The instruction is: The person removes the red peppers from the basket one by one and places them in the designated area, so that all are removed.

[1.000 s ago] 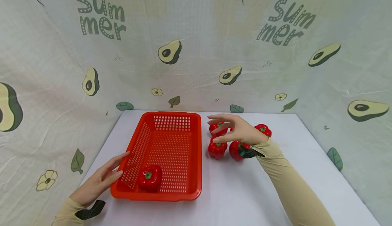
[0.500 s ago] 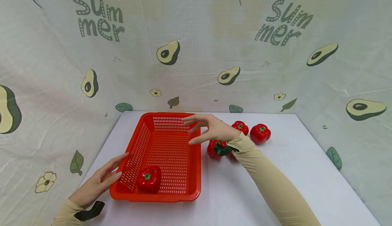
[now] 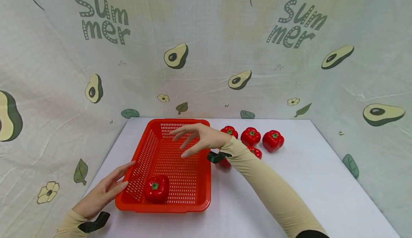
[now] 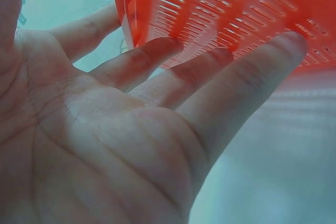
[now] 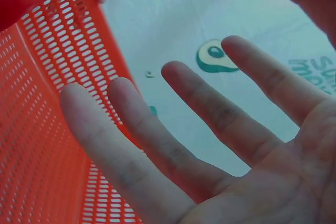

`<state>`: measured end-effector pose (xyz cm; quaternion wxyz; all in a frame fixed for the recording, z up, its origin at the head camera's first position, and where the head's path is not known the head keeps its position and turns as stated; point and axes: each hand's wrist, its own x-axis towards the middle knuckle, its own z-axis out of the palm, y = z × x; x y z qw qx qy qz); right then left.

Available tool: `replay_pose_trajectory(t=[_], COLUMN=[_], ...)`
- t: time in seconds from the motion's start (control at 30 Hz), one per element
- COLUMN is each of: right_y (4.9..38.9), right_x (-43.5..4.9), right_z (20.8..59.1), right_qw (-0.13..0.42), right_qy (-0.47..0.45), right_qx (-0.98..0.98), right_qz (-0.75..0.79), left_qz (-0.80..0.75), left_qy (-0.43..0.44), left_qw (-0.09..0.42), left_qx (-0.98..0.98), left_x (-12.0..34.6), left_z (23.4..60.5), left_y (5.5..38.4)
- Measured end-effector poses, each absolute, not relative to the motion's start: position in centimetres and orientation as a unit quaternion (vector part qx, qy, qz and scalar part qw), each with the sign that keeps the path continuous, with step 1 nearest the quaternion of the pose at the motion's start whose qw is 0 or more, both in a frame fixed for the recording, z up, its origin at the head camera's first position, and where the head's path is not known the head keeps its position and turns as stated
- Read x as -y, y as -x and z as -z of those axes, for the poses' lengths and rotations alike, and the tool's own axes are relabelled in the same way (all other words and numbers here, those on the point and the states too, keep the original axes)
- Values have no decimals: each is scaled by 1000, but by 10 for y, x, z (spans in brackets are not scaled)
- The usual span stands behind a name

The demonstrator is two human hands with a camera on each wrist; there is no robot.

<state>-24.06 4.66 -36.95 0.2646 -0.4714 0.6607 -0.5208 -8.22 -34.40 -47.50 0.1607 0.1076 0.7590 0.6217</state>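
A red plastic basket [image 3: 206, 195] with slotted walls stands on the table, a red bell pepper [image 3: 156, 188] in its near left corner. My left hand [image 3: 103, 191] rests against the basket's left side, thumb and a fingertip at the rim; in the left wrist view its fingers extend, nearly straight, along the slotted wall. Over the right half of the basket hangs my right hand [image 3: 201, 137], its fingers spread and loosely bent, nothing between them. The right wrist view shows that hand's bare palm and fingers [image 5: 131, 161] beside the basket wall.
Several more red bell peppers [image 3: 273, 141] stand on the white table [image 3: 305, 166] right of the basket, some partly hidden behind my right wrist and forearm. A cloth printed with avocados [image 3: 176, 56] hangs behind the table and along both sides.
My right hand has moved left from above the peppers to over the basket, holding nothing, uncovering peppers at the back. My left hand stays at the basket's side.
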Motion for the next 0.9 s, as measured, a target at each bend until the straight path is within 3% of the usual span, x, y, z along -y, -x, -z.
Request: replay_pose_trajectory(t=[0.9], right_y=[237], right_x=[15], right_z=[411], right_qw=[385], right_qy=[500], right_qx=[-630], right_qz=[452], left_qz=[-619], left_qy=[-102], left_qw=[156], left_qx=[-763], left_x=[342], left_z=[475], left_y=[82])
